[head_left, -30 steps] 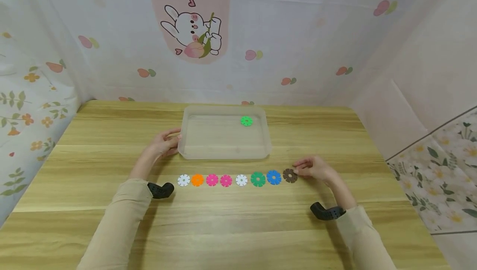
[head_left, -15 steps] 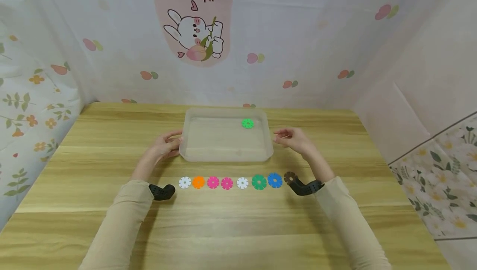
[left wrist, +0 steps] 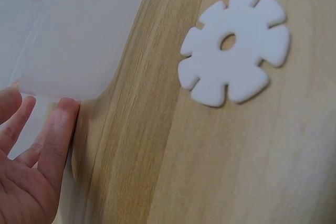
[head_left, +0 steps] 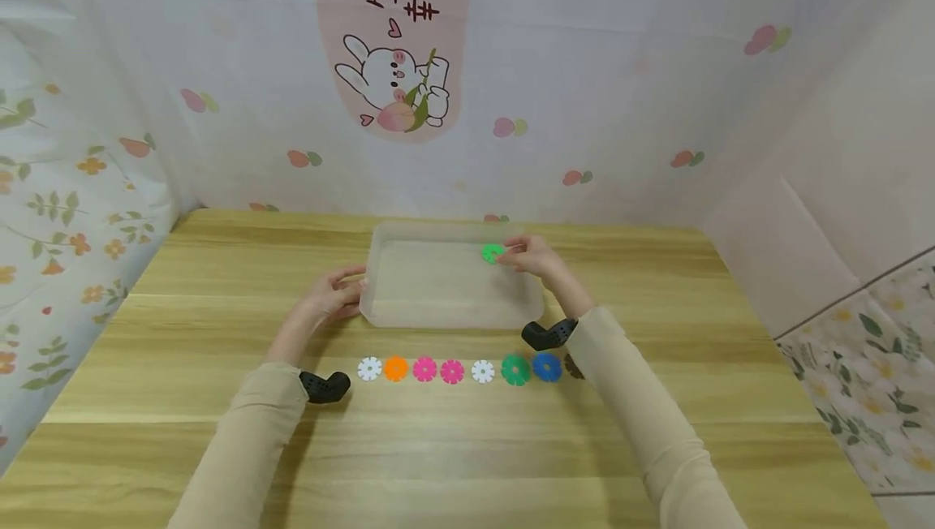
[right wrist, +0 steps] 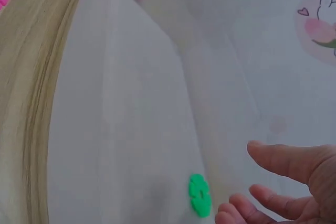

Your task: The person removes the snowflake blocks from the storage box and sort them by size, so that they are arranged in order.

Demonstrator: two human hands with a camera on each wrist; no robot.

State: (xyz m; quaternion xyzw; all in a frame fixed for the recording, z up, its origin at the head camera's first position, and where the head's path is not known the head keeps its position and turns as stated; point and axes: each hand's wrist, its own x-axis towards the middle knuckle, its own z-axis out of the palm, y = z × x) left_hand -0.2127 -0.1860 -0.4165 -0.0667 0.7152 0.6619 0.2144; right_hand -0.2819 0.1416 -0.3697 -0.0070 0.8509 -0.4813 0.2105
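Observation:
A shallow translucent plastic tray (head_left: 449,318) stands toward the back of the table. My left hand (head_left: 329,298) rests its fingertips against the tray's left wall; the left wrist view shows its fingers (left wrist: 60,124) fairly straight near a corner. Inside the tray, at the back right, lies a bright green notched plastic disc (right wrist: 199,195). My right hand (head_left: 532,255) reaches over the right wall to that disc and overlaps it in the head view. In the right wrist view, its thumb and fingers (right wrist: 283,161) are spread apart, beside the disc, with nothing between them.
In front of the tray runs a row of notched discs: white (head_left: 369,368), orange (head_left: 396,368), two pink (head_left: 424,368), another white (head_left: 483,372), dark green (head_left: 514,369), blue (head_left: 546,367) and a brown disc (head_left: 573,365) partly behind the right sleeve. A printed cloth hangs behind.
My right hand has left the brown disc at the row's right end, moved up past the tray's right side and come in over the green disc. The left hand stays at the tray.

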